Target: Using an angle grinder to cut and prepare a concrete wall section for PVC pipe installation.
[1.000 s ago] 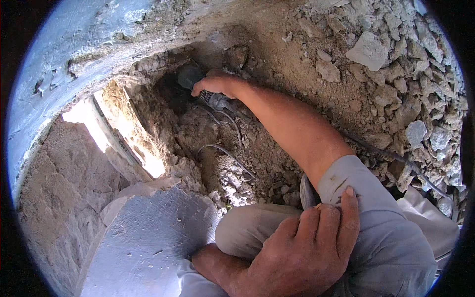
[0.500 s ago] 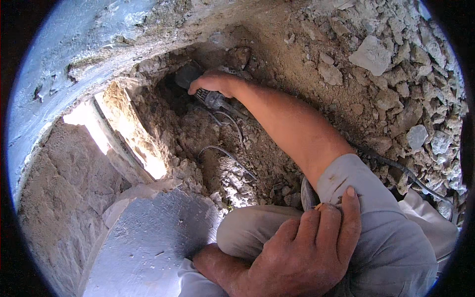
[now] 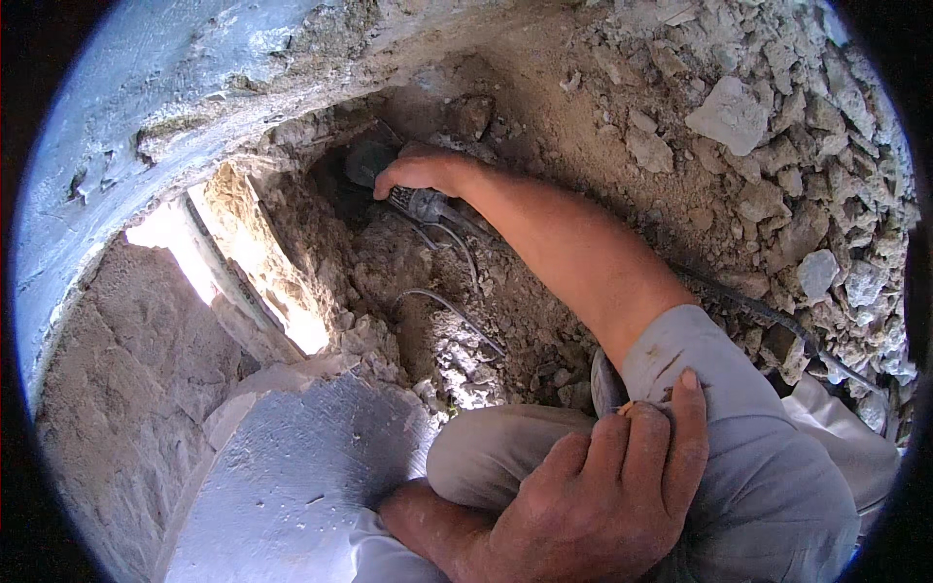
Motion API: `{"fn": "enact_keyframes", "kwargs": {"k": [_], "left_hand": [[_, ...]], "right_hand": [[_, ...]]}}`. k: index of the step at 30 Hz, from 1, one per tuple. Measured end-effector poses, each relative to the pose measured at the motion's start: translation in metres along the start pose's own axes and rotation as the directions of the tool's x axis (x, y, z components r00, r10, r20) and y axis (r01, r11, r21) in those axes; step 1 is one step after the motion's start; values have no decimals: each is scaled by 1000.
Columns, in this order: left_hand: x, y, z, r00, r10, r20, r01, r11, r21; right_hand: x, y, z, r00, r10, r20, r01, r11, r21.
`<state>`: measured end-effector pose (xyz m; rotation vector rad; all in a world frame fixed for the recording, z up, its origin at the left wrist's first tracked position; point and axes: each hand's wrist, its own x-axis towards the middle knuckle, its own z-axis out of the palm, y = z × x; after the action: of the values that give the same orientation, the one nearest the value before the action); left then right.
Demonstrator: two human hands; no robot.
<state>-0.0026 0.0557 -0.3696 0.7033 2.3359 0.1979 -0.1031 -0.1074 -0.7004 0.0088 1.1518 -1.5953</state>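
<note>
My right arm stretches to the far left, into a hollow in the earth. There my right hand (image 3: 424,169) is closed around a power tool (image 3: 425,202) with a grey, vented body. The tool's rounded dark end (image 3: 367,163) lies in shadow beside my fingers, and its working tip cannot be made out. Close to me, my left hand (image 3: 593,486) rests over my bent knee with curled fingers. A small tan stub (image 3: 627,407) shows between its fingertips, mostly hidden by them.
Bent metal rods (image 3: 452,316) stick out of the soil below the tool. A pale concrete wall (image 3: 126,126) curves overhead at left, and a smooth concrete block (image 3: 301,476) lies near me. Broken stones (image 3: 729,115) cover the right side, where a dark cable (image 3: 768,313) runs.
My right hand and the power tool have shifted very slightly within the hollow, and the tool's dark end looks a little tilted. My left hand stays where it was.
</note>
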Motion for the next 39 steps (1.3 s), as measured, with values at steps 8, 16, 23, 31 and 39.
{"fn": "enact_keyframes", "kwargs": {"k": [8,16,23,31,39], "left_hand": [[5,4,-9,991,-15,133,24,998,-63],[-1,23,8,974,-217,-66,211,973,-96],[-2,23,7,961,-274,-25,270,957,-101],[-1,23,4,965,-257,42,260,963,-72],[-6,22,17,981,-191,-27,192,980,45]], "right_hand": [[-17,-6,-5,999,16,-39,-13,998,62],[-13,0,-8,999,-51,9,48,969,242],[-22,-7,-2,1000,-28,-3,27,973,229],[6,10,3,989,-143,23,140,985,105],[-2,3,0,999,17,-45,-22,993,-116]]}}
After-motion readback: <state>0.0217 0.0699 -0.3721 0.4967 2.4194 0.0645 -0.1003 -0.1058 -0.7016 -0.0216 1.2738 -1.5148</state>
